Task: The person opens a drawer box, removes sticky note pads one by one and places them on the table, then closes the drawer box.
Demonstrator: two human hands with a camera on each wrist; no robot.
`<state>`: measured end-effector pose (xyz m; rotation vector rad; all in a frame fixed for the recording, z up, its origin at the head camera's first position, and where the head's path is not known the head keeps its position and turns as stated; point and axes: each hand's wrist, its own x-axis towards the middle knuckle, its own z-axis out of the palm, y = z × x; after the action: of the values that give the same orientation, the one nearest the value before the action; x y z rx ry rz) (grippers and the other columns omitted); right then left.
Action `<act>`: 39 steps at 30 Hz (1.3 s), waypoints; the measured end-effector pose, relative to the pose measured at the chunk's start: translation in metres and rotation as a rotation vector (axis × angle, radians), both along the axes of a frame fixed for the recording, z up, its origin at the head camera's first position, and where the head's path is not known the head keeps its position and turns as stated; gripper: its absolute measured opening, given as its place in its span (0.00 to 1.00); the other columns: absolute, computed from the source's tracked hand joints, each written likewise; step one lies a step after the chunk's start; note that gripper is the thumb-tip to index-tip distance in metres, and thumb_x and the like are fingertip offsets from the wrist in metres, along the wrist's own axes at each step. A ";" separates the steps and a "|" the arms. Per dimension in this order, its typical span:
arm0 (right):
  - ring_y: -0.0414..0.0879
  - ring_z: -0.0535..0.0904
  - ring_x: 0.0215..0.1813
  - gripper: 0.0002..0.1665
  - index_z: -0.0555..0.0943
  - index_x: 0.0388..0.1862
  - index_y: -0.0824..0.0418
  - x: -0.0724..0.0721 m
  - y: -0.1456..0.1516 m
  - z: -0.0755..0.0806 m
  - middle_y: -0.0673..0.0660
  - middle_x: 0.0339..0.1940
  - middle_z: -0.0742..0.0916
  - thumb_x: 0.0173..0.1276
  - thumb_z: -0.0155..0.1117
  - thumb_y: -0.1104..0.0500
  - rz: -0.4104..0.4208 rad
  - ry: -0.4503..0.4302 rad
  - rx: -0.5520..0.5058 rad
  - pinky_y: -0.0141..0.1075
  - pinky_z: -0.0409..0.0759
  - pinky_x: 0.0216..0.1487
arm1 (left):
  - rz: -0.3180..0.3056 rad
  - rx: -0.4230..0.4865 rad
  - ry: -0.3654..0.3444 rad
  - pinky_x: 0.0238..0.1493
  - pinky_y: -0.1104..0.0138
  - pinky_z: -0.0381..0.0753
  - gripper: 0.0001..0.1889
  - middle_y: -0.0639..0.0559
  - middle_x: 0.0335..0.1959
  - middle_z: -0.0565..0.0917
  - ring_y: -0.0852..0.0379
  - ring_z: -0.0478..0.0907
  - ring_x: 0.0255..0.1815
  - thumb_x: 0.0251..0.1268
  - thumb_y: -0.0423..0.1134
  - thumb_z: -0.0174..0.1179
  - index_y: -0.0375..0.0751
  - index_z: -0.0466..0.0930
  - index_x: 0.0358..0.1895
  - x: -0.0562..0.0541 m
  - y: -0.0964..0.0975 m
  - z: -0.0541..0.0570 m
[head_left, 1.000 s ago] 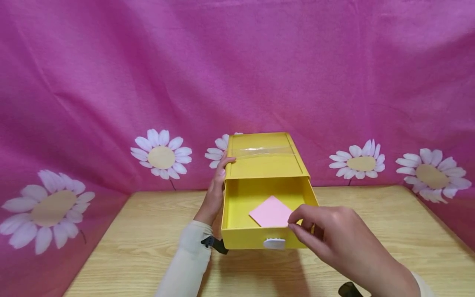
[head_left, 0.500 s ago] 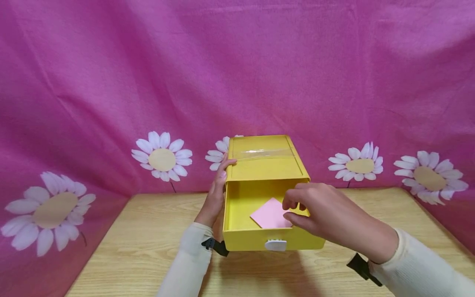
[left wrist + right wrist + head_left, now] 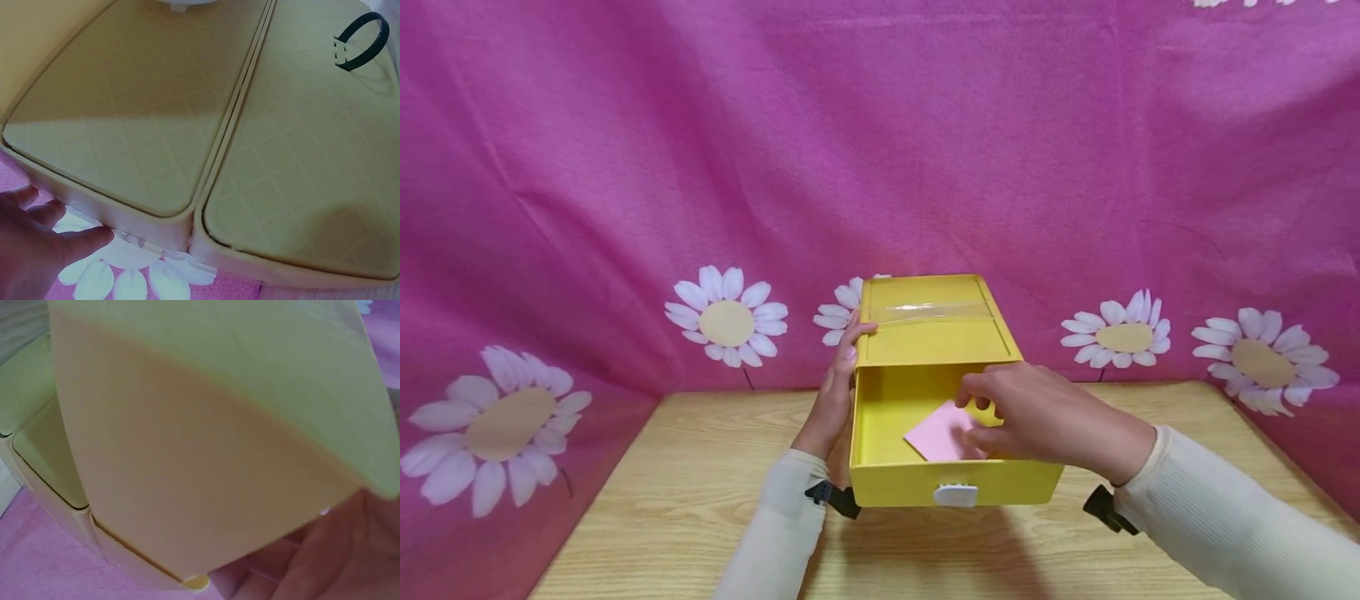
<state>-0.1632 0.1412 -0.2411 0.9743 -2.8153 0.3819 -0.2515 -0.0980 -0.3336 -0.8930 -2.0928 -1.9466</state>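
A yellow drawer unit, with clear tape across its top, stands on the wooden table. Its drawer is pulled out and has a white handle on the front. Inside lies a small pink square of paper, turned cornerwise. My left hand rests along the unit's left side, one finger over the top edge; in the left wrist view its fingers touch the edge. My right hand hovers over the drawer's right part, fingers bent, thumb apart from them beside the paper. Its fingers partly cover the paper, and I see nothing held.
The wooden table lies around the unit. Behind it hangs a pink cloth with large white daisies. In the left wrist view, two lattice-patterned yellow panels lie edge to edge, with a dark curved strap near one.
My right hand has moved from the drawer's front right corner up and leftward, over the drawer and the paper. The left hand, the unit and the paper stay almost where they were.
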 end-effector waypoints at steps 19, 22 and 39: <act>0.40 0.71 0.30 0.24 0.79 0.50 0.51 -0.009 -0.019 0.003 0.45 0.23 0.76 0.56 0.72 0.45 -0.046 -0.149 0.143 0.38 0.72 0.29 | 0.001 0.018 0.026 0.66 0.44 0.57 0.25 0.54 0.79 0.37 0.53 0.40 0.77 0.75 0.41 0.28 0.41 0.57 0.70 -0.008 0.001 -0.007; 0.41 0.72 0.31 0.27 0.79 0.51 0.50 -0.010 -0.022 0.002 0.44 0.21 0.76 0.55 0.72 0.41 -0.084 -0.162 0.186 0.40 0.73 0.30 | -0.006 0.033 0.050 0.65 0.43 0.58 0.25 0.54 0.79 0.37 0.52 0.39 0.77 0.75 0.41 0.27 0.42 0.58 0.71 -0.017 0.001 -0.016; 0.44 0.71 0.32 0.30 0.79 0.49 0.46 -0.011 -0.024 -0.004 0.47 0.25 0.76 0.51 0.70 0.33 -0.099 -0.162 0.247 0.41 0.72 0.26 | 0.022 0.028 0.023 0.64 0.45 0.61 0.24 0.68 0.77 0.39 0.56 0.43 0.75 0.74 0.51 0.30 0.58 0.60 0.70 -0.023 0.001 -0.025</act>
<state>-0.1747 0.1173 -0.2451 0.8769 -3.0996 0.1058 -0.2746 -0.0966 -0.3589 -0.8793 -2.0487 -1.9402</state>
